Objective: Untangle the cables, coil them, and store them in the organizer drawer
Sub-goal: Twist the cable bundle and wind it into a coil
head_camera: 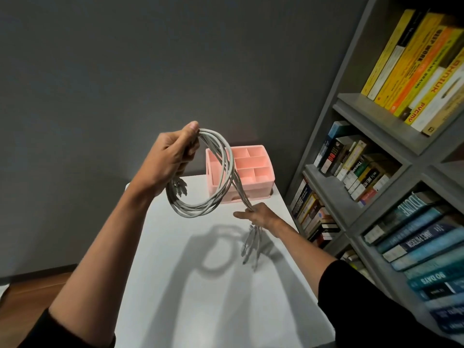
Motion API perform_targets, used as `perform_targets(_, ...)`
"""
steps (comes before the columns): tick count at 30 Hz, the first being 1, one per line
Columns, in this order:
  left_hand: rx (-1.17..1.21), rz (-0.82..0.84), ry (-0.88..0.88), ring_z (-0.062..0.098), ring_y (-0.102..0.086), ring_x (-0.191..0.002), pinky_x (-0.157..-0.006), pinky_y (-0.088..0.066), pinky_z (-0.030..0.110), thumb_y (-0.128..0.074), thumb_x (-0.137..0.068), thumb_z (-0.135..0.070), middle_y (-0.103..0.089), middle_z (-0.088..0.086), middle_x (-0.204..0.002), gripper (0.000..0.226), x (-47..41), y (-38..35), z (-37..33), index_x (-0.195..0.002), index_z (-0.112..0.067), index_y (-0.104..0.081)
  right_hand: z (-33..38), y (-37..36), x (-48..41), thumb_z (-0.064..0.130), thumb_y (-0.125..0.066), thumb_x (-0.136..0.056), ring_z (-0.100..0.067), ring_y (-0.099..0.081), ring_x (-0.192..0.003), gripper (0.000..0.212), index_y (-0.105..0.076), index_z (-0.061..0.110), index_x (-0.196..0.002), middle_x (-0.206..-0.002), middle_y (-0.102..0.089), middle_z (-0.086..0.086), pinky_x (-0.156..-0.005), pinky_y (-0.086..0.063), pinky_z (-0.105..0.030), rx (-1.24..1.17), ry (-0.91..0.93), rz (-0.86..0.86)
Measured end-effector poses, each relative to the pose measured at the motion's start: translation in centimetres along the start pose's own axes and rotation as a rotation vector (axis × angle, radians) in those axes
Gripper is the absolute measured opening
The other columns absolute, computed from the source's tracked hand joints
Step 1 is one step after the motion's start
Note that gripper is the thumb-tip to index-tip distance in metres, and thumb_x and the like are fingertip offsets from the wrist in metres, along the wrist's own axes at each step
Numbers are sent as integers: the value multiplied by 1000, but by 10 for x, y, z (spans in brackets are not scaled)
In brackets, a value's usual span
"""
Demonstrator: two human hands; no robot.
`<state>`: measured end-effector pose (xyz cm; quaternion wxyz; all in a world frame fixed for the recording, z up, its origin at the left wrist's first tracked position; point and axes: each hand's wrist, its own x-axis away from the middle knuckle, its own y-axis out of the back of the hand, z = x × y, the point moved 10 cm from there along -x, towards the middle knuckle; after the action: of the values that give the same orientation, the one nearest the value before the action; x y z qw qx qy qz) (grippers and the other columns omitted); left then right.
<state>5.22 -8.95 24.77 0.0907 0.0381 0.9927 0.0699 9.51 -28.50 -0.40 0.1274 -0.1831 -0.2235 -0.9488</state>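
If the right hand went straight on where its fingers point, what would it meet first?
Likely the grey cable coil hanging from the left hand; depth is unclear, so the right hand might pass under it.

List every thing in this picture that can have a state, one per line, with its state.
cables: partly coiled into a hanging loop; plug ends dangle.
left hand: raised, gripping the top of the loop.
right hand: lower, holding the loose run of cable.
organizer: upright at the far end of the table; visible top compartments empty.
drawer: appears shut.
books: shelved, several leaning.
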Motion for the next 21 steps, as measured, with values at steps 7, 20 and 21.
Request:
perform_targets(7, 10, -13, -19, 2, -14, -39, -38, -14, 17, -33, -102, -37, -24, -15, -45, 46, 6, 1, 4, -61, -15, -33, -35, 21, 3, 33, -78, -77, -14, -27, -57, 33, -50, 15, -75, -59, -30, 0, -55, -23, -28, -122, -62, -129)
perform_targets(20, -297, 65, -10, 6, -26, -38, -39, -24, 11, -38, -100, -37, -32, -9, -45, 45, 13, -29, 48, -62, -14, -38, 36, 20, 11, 10, -55, -93, -7, -20, -20, 21, -46, 18, -75, -31, -29, 4, -36, -24, -16, -1075, -191, -252)
perform_targets(21, -319, 71, -11, 6, -26, -38, -39, -24, 11, -38, -100, -37, -33, -9, -43, 46, 14, -32, 51, -60, -15, -38, 47, 18, 10, 9, -54, -92, -6, -18, -21, 22, -45, 17, -73, -34, -26, 3, -32, -25, -16, -1141, -181, -236)
